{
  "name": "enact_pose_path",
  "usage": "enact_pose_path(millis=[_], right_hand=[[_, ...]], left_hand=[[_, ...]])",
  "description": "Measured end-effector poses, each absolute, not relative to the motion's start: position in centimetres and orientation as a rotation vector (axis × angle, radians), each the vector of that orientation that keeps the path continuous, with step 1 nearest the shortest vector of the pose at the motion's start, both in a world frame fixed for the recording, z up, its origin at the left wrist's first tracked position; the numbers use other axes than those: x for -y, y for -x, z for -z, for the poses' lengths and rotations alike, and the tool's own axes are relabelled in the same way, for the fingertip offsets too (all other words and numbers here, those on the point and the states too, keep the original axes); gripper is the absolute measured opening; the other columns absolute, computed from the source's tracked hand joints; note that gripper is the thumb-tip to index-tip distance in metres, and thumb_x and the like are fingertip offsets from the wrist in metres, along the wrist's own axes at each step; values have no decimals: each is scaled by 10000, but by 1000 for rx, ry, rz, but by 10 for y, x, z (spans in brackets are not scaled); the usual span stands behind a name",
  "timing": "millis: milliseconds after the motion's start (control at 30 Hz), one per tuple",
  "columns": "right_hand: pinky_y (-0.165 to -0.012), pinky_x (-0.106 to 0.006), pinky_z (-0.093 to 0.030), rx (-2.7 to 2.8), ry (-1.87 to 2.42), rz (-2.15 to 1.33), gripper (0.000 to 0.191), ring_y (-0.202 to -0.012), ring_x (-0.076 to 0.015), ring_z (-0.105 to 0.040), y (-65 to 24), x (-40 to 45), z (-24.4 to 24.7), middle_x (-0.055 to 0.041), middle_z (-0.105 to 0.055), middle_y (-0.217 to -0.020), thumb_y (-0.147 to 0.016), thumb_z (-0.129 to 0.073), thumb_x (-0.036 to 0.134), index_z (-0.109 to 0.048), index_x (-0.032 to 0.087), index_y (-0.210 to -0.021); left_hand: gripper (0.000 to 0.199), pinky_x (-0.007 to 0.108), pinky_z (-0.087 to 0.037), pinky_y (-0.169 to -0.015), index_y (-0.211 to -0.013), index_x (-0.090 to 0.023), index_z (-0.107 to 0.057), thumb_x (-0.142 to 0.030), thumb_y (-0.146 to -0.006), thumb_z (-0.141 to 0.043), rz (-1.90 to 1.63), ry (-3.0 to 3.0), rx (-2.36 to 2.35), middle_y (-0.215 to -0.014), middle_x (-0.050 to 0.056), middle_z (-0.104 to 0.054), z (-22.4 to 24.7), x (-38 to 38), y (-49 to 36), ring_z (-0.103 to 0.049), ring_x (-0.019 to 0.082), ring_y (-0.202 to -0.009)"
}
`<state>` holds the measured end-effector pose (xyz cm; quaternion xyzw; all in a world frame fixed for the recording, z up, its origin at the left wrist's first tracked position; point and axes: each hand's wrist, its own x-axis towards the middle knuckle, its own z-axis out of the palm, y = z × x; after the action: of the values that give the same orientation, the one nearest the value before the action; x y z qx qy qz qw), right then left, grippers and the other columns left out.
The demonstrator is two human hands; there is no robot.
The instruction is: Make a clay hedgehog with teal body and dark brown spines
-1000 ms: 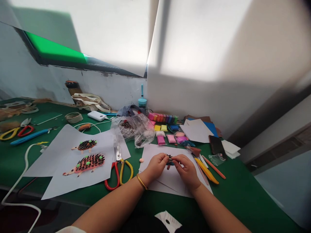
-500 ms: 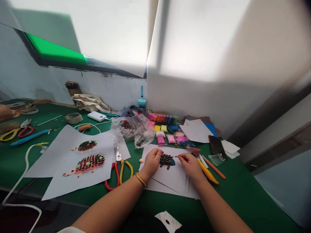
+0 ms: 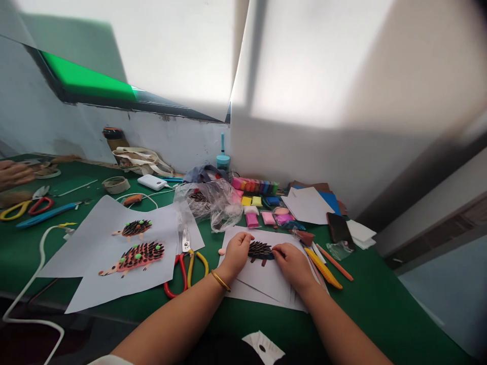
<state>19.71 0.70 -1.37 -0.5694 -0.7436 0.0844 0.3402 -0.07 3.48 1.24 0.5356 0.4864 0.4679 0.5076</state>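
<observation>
On white paper lies a hedgehog figure with overlapping dark spines, a blue body edge at its right and two short brown legs. My left hand, with a gold bangle at the wrist, rests at the figure's left end. Its thumb and fingers are closed together, and what lies between them is hidden. Against the blue right end, my right hand pinches a small dark flake, now mostly covered by the fingertips.
Left are finished hedgehog pictures and red-and-yellow-handled scissors. Behind lie a plastic bag and coloured clay packs. A yellow cutter and dark phone are at right. Another person's hand shows far left.
My right hand has moved left with the dark flake, from beside the hedgehog figure to its blue right end. My left hand has barely shifted. The other person's hand has moved slightly.
</observation>
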Motion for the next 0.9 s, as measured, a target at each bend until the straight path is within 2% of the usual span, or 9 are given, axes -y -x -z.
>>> enact_pose_path(millis=[367, 900], right_hand=[[-761, -355, -474, 2015, 1448, -95, 170, -830, -226, -622, -193, -11, 19, -57, -693, -851, -906, -520, 239, -687, 223, -873], [-802, -373, -484, 2003, 1477, -189, 155, -871, -236, -628, -191, -9, 19, -61, -699, -888, -887, -537, 213, -691, 216, -907]], left_hand=[[233, 267, -378, -424, -801, -215, -544, -441, -840, -501, -1125, -1264, -1090, -531, -54, -523, -1, -38, -2, -519, 143, -417], [192, 265, -378, -405, -798, -205, -547, -384, -833, -488, -1143, -1271, -1086, -540, -51, -522, 2, -39, -3, -520, 140, -406]])
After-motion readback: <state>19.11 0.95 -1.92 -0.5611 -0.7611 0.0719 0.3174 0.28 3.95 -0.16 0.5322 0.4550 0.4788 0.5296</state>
